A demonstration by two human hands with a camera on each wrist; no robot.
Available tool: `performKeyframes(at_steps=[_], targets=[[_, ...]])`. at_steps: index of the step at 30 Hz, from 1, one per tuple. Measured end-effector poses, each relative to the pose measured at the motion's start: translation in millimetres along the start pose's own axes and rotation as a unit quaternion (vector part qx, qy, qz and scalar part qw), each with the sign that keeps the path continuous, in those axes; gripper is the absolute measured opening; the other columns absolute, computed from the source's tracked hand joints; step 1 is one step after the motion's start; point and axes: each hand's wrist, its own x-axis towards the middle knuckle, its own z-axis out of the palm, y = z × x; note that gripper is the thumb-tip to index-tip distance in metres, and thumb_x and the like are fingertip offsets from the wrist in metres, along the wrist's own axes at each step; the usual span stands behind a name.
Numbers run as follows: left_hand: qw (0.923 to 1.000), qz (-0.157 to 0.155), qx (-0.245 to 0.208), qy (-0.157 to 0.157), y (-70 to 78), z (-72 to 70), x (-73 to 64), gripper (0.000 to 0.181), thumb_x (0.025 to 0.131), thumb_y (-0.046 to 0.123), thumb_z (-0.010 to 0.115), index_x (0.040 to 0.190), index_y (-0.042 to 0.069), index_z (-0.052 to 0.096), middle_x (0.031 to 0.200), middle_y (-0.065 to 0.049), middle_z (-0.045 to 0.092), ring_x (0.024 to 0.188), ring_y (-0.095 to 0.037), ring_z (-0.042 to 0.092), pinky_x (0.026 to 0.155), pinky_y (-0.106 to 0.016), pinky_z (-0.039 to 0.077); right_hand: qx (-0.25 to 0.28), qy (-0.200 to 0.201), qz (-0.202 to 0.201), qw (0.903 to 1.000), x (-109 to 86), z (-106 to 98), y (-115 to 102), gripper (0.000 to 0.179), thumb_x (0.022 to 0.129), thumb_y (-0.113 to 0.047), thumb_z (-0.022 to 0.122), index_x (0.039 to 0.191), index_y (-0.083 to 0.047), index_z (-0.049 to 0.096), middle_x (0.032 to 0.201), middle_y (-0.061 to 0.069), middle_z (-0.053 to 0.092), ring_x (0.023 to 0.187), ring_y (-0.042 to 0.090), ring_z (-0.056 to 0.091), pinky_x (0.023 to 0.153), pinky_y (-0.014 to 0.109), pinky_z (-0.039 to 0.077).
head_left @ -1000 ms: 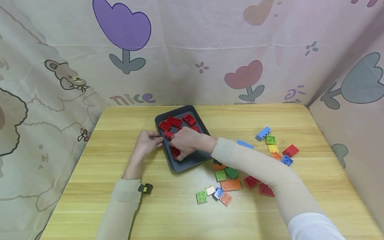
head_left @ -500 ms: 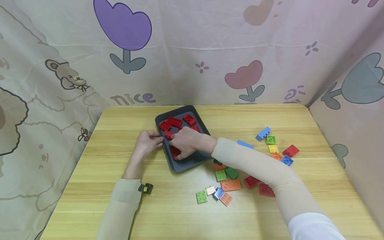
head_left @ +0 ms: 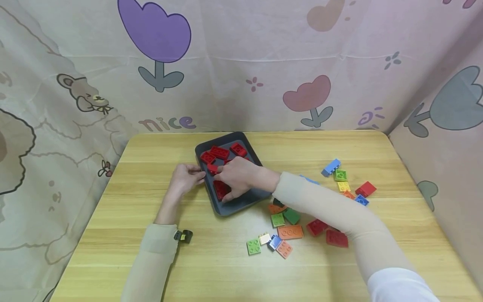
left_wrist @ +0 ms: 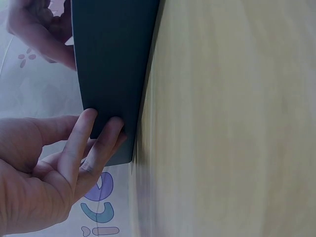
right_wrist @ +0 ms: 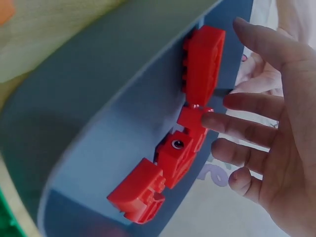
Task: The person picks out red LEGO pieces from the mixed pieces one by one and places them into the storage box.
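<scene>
A dark grey tray holds several red building bricks, one with a printed eye in the right wrist view. At the tray's left side, my left hand holds the edge, with fingertips against the outer wall in the left wrist view. My right hand hovers over the tray, fingers loosely spread and gripping nothing. A long red brick lies below it beside the left wall. In the right wrist view, the right hand stands apart from the bricks, and part of the left hand shows behind it.
Loose bricks lie right of the tray, including an orange one, a green one, a light green one and a blue one. Red bricks lie by the right forearm. A printed cloth hangs behind the table.
My right hand has lifted and shifted slightly right, away from the long red brick, which now shows more. My left hand and the tray have stayed in place.
</scene>
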Motion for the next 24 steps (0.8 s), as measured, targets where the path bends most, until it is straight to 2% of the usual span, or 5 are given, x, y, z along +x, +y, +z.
performKeyframes(at_steps=[5,13,19,24], targets=[[1.0,0.003,0.0,0.0,-1.7,0.0,0.9,0.038,0.104,0.006,0.065,0.136,-0.014,0.061,0.132,-0.034,0.067,0.096,-0.016,0.076,0.082,-0.018,0.067,-0.005,0.012,0.003,0.9999,-10.4,-3,3,0.08,0.088,-0.078,0.065,0.146,-0.024,0.063,0.136,0.003,0.073,0.084,0.013,0.071,0.065,0.025,0.059],[1.0,0.007,0.003,0.003,-3.0,0.8,2.3,0.039,0.104,0.006,0.065,0.137,-0.015,0.061,0.132,-0.034,0.066,0.092,-0.012,0.074,0.082,-0.017,0.066,0.0,0.038,0.007,0.9993,-31.0,-6,12,0.084,0.086,-0.08,0.067,0.146,-0.022,0.065,0.13,0.004,0.074,0.092,0.017,0.073,0.068,0.025,0.06],[0.9999,0.006,0.006,0.007,-2.6,1.4,1.9,0.039,0.104,0.006,0.066,0.136,-0.015,0.061,0.131,-0.034,0.067,0.091,-0.012,0.074,0.081,-0.017,0.067,0.013,0.035,0.015,0.9992,-46.9,-11,18,0.088,0.085,-0.08,0.067,0.149,-0.02,0.062,0.139,0.007,0.071,0.097,0.019,0.074,0.07,0.026,0.062],[0.9999,0.006,0.006,0.007,-1.8,1.2,1.1,0.039,0.104,0.005,0.065,0.136,-0.015,0.061,0.131,-0.034,0.067,0.094,-0.016,0.075,0.081,-0.017,0.067,0.025,0.036,0.027,0.9987,-61.1,-13,22,0.09,0.084,-0.08,0.068,0.15,-0.018,0.061,0.141,0.008,0.07,0.107,0.023,0.075,0.075,0.028,0.064]])
